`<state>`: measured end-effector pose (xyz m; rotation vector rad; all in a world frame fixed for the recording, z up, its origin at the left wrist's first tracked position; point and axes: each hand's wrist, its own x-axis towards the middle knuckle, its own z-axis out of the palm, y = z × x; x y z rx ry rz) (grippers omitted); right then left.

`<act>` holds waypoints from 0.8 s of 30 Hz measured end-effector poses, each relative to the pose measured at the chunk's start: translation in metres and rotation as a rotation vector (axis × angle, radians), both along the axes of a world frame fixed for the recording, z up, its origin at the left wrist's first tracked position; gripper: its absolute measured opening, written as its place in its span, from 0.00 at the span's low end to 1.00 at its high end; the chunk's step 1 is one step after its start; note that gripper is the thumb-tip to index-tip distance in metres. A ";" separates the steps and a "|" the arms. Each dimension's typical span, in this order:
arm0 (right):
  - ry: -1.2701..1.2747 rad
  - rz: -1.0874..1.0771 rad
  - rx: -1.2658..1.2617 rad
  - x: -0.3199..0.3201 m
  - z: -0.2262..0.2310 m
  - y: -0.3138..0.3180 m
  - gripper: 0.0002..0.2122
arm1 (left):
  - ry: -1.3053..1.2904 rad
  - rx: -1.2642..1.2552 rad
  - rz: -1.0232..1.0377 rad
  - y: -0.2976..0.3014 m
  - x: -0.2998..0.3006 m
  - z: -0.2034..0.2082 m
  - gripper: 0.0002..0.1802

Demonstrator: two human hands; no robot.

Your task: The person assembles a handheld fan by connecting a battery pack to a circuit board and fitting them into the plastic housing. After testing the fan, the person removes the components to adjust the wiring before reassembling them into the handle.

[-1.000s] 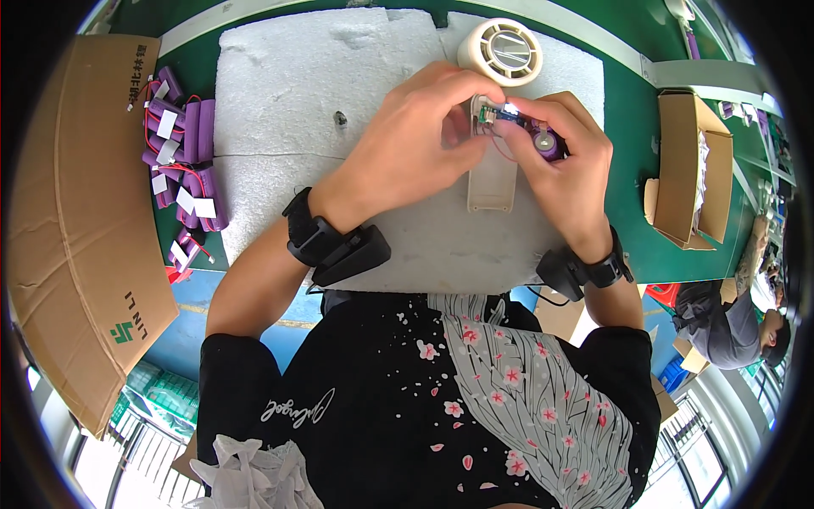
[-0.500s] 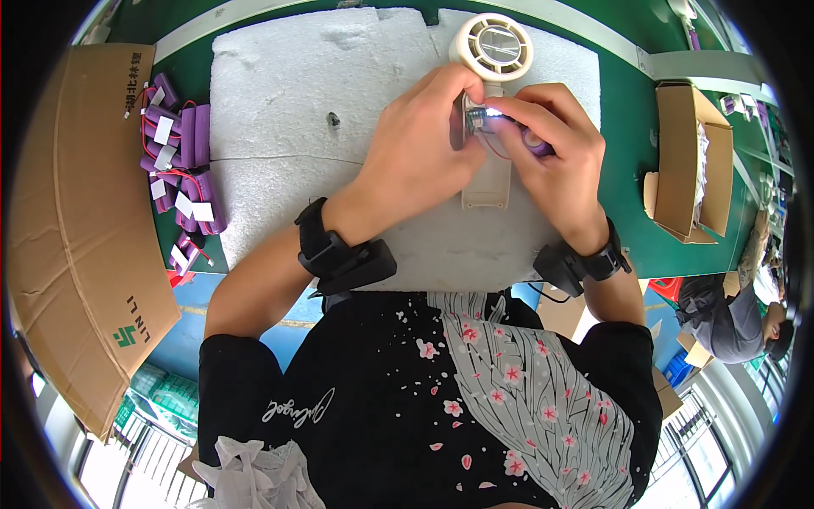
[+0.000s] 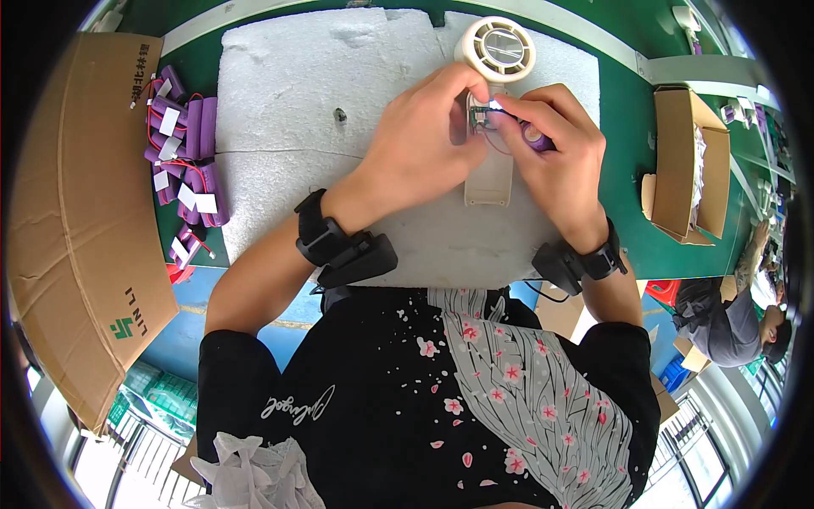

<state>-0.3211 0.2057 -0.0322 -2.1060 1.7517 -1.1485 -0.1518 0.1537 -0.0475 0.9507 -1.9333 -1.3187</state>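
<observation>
A cream handheld fan (image 3: 462, 53) lies on the white foam sheet with its round head away from me and its handle (image 3: 487, 185) toward me. Inside the opened handle a small green circuit board (image 3: 480, 116) shows. My left hand (image 3: 420, 148) is closed round the handle's left side, thumb and forefinger beside the board. My right hand (image 3: 564, 148) is closed as well: its thumb and forefinger pinch a small white connector (image 3: 495, 106) at the board's edge, while a purple battery (image 3: 536, 137) rests under the curled fingers. Thin wires run below the fingertips.
The white foam sheet (image 3: 280, 93) covers the middle of the green table (image 3: 627, 204). Several purple battery packs (image 3: 199, 127) with wires lie at its left, beside a large cardboard box (image 3: 76, 195). An open cardboard box (image 3: 670, 170) stands at the right. Another person (image 3: 721, 322) sits far right.
The bright glow at my right fingertips has shrunk, and the green board shows more plainly. Both hands keep their hold, and the view has shifted slightly.
</observation>
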 end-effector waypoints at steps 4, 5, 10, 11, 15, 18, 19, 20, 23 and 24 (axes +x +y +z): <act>0.008 -0.010 0.025 0.001 0.001 0.001 0.09 | 0.092 0.041 -0.057 -0.005 0.005 -0.001 0.16; 0.007 -0.016 0.037 0.001 0.002 0.001 0.09 | 0.095 0.036 -0.064 -0.006 0.005 -0.001 0.15; -0.055 -0.057 0.080 -0.003 0.000 -0.003 0.10 | 0.028 -0.143 -0.135 -0.012 0.008 0.003 0.12; -0.055 -0.060 0.072 -0.004 0.000 -0.003 0.10 | 0.028 -0.150 -0.138 -0.013 0.008 0.006 0.12; -0.056 -0.012 0.171 -0.009 0.008 -0.005 0.11 | -0.030 -0.043 -0.140 -0.016 0.006 0.019 0.11; -0.117 0.013 0.724 -0.015 0.037 -0.007 0.13 | 0.018 -0.083 -0.158 -0.019 0.006 0.010 0.13; -0.106 0.020 0.699 -0.019 0.041 -0.004 0.13 | 0.023 -0.109 -0.150 -0.021 0.006 0.009 0.13; -0.201 0.090 0.698 -0.026 0.044 0.002 0.14 | 0.027 -0.099 -0.184 -0.020 0.006 0.010 0.14; -0.373 0.270 0.676 -0.039 0.042 0.013 0.15 | 0.024 -0.105 -0.225 -0.020 0.014 0.011 0.17; -0.528 0.256 0.761 -0.044 0.041 0.018 0.15 | 0.021 -0.069 -0.220 -0.019 0.013 0.010 0.17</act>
